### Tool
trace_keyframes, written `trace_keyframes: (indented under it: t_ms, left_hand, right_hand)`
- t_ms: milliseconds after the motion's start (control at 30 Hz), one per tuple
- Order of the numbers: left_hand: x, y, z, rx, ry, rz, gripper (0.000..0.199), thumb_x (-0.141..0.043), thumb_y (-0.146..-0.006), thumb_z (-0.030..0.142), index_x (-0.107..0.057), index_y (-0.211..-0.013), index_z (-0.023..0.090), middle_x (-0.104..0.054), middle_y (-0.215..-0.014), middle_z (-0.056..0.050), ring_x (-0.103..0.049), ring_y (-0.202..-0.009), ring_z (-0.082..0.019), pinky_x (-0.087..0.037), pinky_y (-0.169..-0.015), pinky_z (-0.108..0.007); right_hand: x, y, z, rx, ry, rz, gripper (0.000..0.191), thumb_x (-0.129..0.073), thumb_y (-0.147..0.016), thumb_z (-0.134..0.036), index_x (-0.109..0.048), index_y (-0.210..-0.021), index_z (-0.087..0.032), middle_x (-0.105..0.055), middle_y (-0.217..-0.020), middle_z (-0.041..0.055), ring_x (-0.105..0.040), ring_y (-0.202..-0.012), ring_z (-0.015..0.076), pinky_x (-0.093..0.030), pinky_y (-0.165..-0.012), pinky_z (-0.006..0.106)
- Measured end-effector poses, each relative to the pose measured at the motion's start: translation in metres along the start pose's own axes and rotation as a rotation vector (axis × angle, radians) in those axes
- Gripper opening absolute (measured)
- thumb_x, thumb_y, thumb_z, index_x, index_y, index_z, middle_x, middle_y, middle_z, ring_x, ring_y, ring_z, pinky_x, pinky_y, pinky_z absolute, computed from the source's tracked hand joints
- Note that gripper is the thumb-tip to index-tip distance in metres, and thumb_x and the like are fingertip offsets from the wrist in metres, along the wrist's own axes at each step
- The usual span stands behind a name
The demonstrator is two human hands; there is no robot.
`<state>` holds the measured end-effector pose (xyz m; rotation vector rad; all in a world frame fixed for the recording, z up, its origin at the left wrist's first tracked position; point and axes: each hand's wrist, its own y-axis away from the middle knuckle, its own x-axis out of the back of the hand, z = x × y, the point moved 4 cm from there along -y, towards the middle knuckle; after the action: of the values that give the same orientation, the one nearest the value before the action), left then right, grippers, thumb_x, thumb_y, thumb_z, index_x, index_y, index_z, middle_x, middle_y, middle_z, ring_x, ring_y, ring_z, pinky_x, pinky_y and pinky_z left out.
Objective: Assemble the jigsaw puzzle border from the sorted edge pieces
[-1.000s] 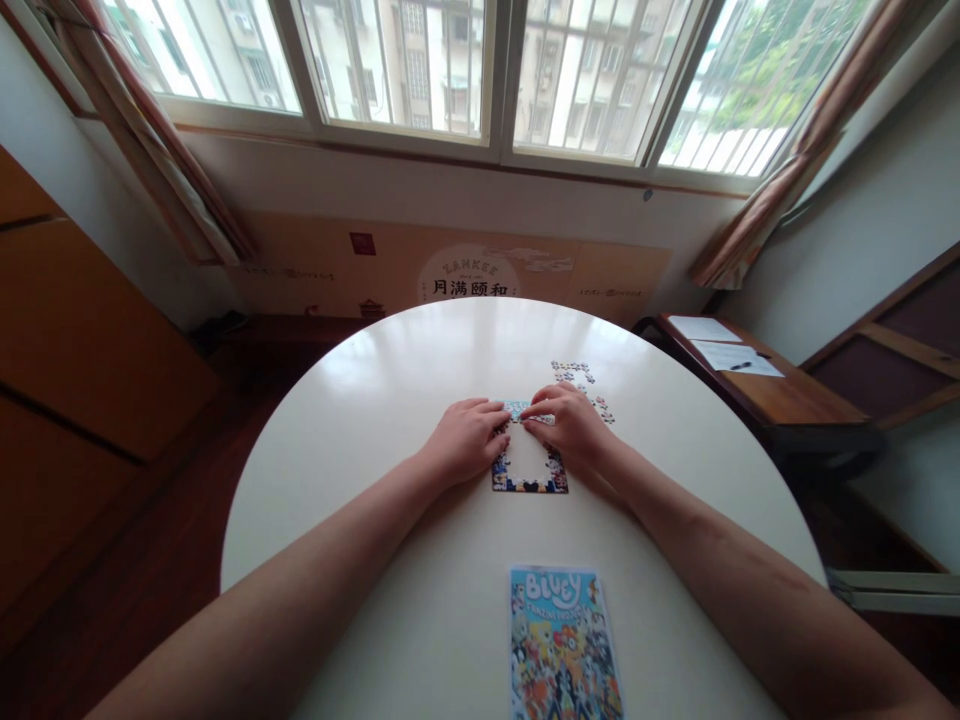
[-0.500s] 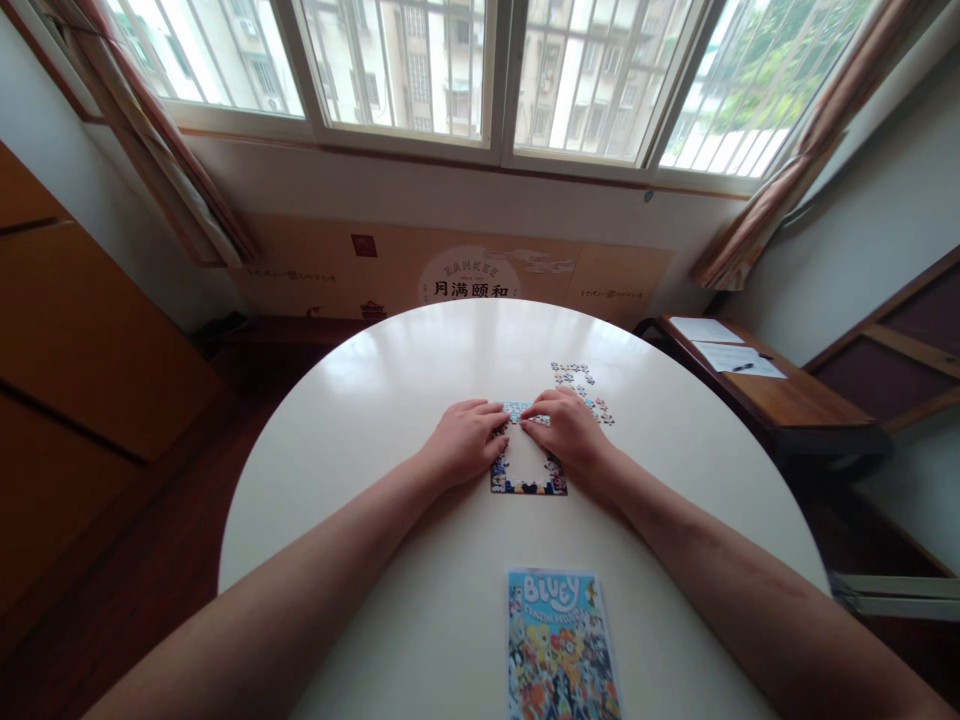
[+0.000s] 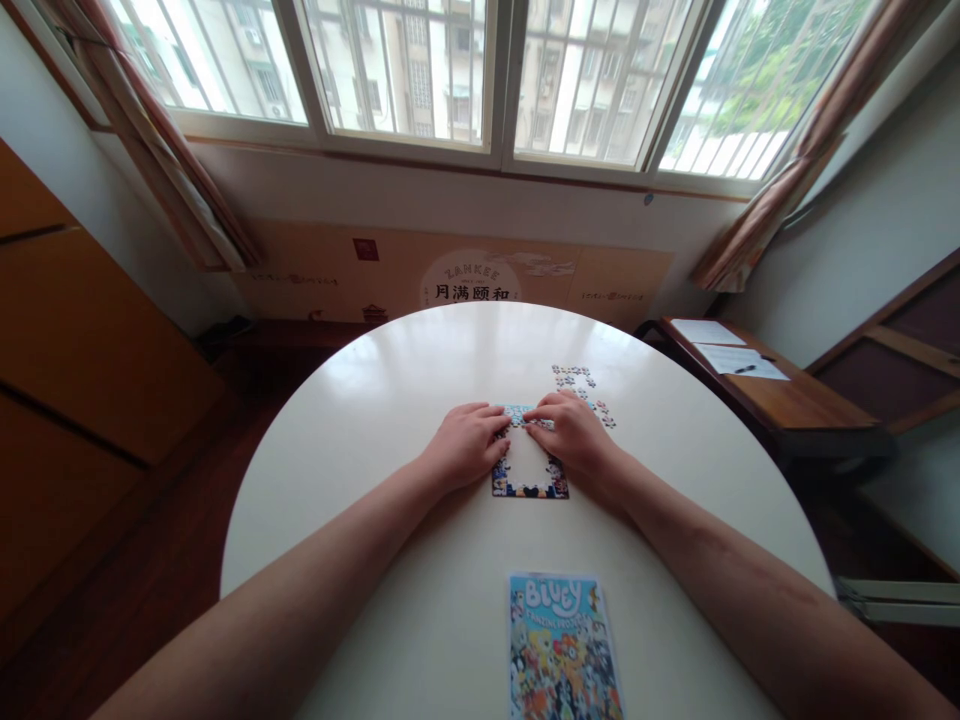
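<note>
A small jigsaw puzzle [image 3: 530,491] lies on the white round table, its border and upper rows joined and its middle showing bare table. Over its left edge rests my left hand [image 3: 466,443], fingers stretched out and thumb apart, holding the puzzle down. My right hand [image 3: 574,430] is at the upper right of the puzzle, thumb and index finger bent close together on a jigsaw piece in the blue upper rows. The fingertips mostly cover that piece. Loose jigsaw pieces [image 3: 574,376] lie just beyond my right hand.
A colourful Bluey picture sheet [image 3: 564,650] lies near me on the round table [image 3: 345,400]. To the right stands a wooden side table [image 3: 832,395] with papers [image 3: 739,361] and a pen. Windows and a printed cardboard panel [image 3: 300,265] are beyond the far edge.
My right thumb and fingertips have shifted very slightly on the upper rows. My left hand stays in place, and the whole view has tilted a little.
</note>
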<state>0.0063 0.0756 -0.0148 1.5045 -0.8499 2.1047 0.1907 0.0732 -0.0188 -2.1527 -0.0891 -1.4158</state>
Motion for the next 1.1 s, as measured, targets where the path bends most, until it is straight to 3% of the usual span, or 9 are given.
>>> trace_keyframes:
  t_ms: [1100]
  left_hand:
    - [-0.0014,0.0005,-0.0002,-0.014,-0.010,0.008,0.038,-0.055,-0.092,0.035,-0.068,-0.126,0.022,-0.066,-0.134,-0.005,-0.056,-0.126,-0.028,-0.039,-0.111,-0.044]
  right_hand:
    - [-0.0011,0.0006,-0.0013,0.033,-0.015,0.005,0.013,-0.069,-0.088,-0.028,-0.079,-0.095,-0.025,-0.070,-0.090,0.0049,-0.059,-0.090,0.0210,-0.043,-0.089,0.035]
